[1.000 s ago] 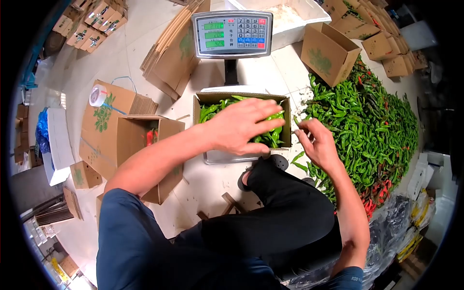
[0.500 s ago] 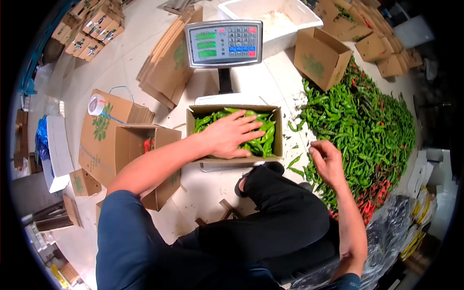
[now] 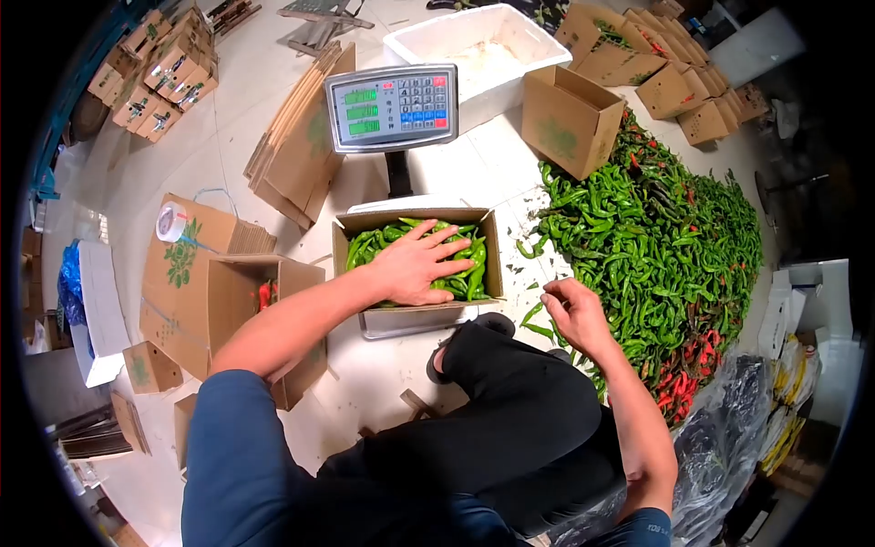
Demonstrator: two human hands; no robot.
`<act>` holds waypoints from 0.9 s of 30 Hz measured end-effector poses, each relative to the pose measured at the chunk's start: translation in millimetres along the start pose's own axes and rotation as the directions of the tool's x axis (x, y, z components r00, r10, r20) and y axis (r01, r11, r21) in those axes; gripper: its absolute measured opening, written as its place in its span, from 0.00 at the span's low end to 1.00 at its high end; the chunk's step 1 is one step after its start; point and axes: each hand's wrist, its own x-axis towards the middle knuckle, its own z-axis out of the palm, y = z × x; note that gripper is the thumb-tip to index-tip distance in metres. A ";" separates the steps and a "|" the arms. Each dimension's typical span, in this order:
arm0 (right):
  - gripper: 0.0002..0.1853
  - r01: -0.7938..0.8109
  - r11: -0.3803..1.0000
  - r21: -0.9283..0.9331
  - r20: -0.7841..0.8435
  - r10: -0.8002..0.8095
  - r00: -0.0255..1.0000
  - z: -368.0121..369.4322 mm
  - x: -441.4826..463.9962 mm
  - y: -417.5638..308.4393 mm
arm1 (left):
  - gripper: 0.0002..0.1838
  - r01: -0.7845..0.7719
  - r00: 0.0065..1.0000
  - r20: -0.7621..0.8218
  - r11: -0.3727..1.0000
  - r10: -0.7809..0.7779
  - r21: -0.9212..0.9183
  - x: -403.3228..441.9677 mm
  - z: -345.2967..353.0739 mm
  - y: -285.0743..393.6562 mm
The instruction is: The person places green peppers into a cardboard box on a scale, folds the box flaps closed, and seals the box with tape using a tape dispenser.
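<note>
My left hand lies with spread fingers on top of the green peppers in an open cardboard box. The box sits on the platform of a digital scale, whose display glows green. My right hand hovers between the box and a big heap of green peppers. Its fingers are curled in, and whatever they may hold is hidden. A few loose peppers lie on the floor beside it.
Left of me stand an open carton with some red peppers inside and a tape roll on flattened cartons. Behind the scale is a white foam bin. A tilted box rests against the heap, and clear plastic lies at right.
The view has shifted, so the scene sits a little lower and further left. My left hand stays on the peppers in the box, and my right hand remains beside the heap with curled fingers.
</note>
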 end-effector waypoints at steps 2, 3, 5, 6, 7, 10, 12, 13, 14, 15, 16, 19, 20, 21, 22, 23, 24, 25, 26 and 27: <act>0.09 -0.004 1.000 0.006 0.005 0.004 1.000 -0.3 -5.1 -6.8 | 0.34 -0.008 0.999 0.046 1.000 0.007 0.018 3.4 -3.3 3.2; 0.09 -0.018 1.000 -0.004 0.018 0.018 1.000 -3.1 -6.1 -12.9 | 0.34 -0.019 1.000 0.014 1.000 0.019 -0.024 2.0 -5.6 4.9; 0.10 0.003 1.000 -0.013 0.001 -0.003 1.000 -3.4 -8.6 -15.1 | 0.34 0.022 0.999 -0.028 0.999 -0.023 -0.035 -7.8 1.7 -1.7; 0.10 0.019 1.000 -0.008 -0.004 -0.019 1.000 -1.8 -9.8 -12.1 | 0.35 0.036 0.999 -0.014 0.999 -0.036 0.001 -8.3 3.3 -0.2; 0.11 0.012 0.999 -0.053 -0.002 -0.012 1.000 1.7 -10.5 -8.9 | 0.35 0.034 0.999 -0.007 0.999 -0.034 0.017 -3.1 3.8 -0.4; 0.14 0.001 0.999 -0.052 0.049 0.002 0.999 10.6 -11.5 3.6 | 0.35 0.032 1.000 -0.002 0.999 -0.032 0.011 0.2 -1.9 -2.1; 0.18 -0.061 0.998 -0.021 0.027 0.061 0.998 12.6 -13.6 4.0 | 0.36 0.053 0.998 -0.030 0.999 -0.053 -0.011 -3.6 -8.3 -0.1; 0.18 -0.103 0.994 -0.023 0.034 0.104 0.994 11.8 -12.0 0.5 | 0.37 0.093 0.995 -0.043 0.995 -0.094 -0.023 -6.9 -13.5 3.8; 0.19 -0.146 0.989 -0.021 0.041 0.147 0.988 12.4 -10.3 -3.9 | 0.37 0.131 0.990 -0.053 0.991 -0.133 -0.034 -10.8 -19.0 7.5; 0.21 -0.155 0.987 -0.029 0.026 0.156 0.987 12.4 -8.2 -9.8 | 0.37 0.166 0.981 -0.087 0.984 -0.171 -0.065 -14.8 -27.7 12.3; 0.24 -0.172 0.985 -0.004 0.027 0.172 0.985 15.4 -4.6 -10.1 | 0.37 0.200 0.964 -0.154 0.974 -0.215 -0.107 -20.2 -36.3 17.1; 0.31 -0.175 0.983 -0.061 0.057 0.179 0.982 19.0 13.4 -26.5 | 0.36 0.406 0.811 -0.418 0.908 -0.410 -0.103 -49.2 -61.6 30.5; 0.33 -0.176 0.981 -0.087 0.086 0.183 0.979 23.2 21.7 -31.7 | 0.38 0.522 0.696 -0.507 0.843 -0.509 -0.130 -63.2 -66.0 33.6; 0.36 -0.149 0.980 -0.130 0.071 0.159 0.985 29.5 31.1 -34.2 | 0.37 0.633 0.570 -0.535 0.749 -0.624 -0.198 -79.3 -59.9 29.6; 0.37 -0.137 0.977 -0.165 0.088 0.153 0.984 34.8 42.7 -36.6 | 0.36 0.724 0.423 -0.553 0.635 -0.718 -0.270 -91.9 -57.8 28.2; 0.37 -0.119 0.968 -0.222 0.087 0.141 0.986 44.3 51.2 -35.2 | 0.35 0.798 0.382 -0.381 0.508 -0.842 -0.324 -100.1 -57.8 27.7; 0.38 -0.100 0.956 -0.276 0.080 0.126 0.989 53.9 62.2 -30.1 | 0.35 0.861 0.319 -0.197 0.371 -0.927 -0.348 -104.9 -64.3 28.1; 0.39 -0.090 0.958 -0.272 0.145 0.133 0.980 63.2 71.8 -23.1 | 0.35 0.913 0.240 0.000 0.225 -0.971 -0.340 -113.5 -67.6 28.7; 0.33 -0.040 0.968 -0.248 0.129 0.074 0.989 77.6 76.4 -13.0 | 0.35 0.864 0.328 -0.056 0.324 -0.943 -0.386 -128.9 -35.8 15.4; 0.28 -0.059 0.955 -0.291 0.171 0.112 0.979 80.6 81.2 -16.8 | 0.32 0.892 0.325 0.029 0.296 -0.945 -0.342 -122.7 -40.5 15.1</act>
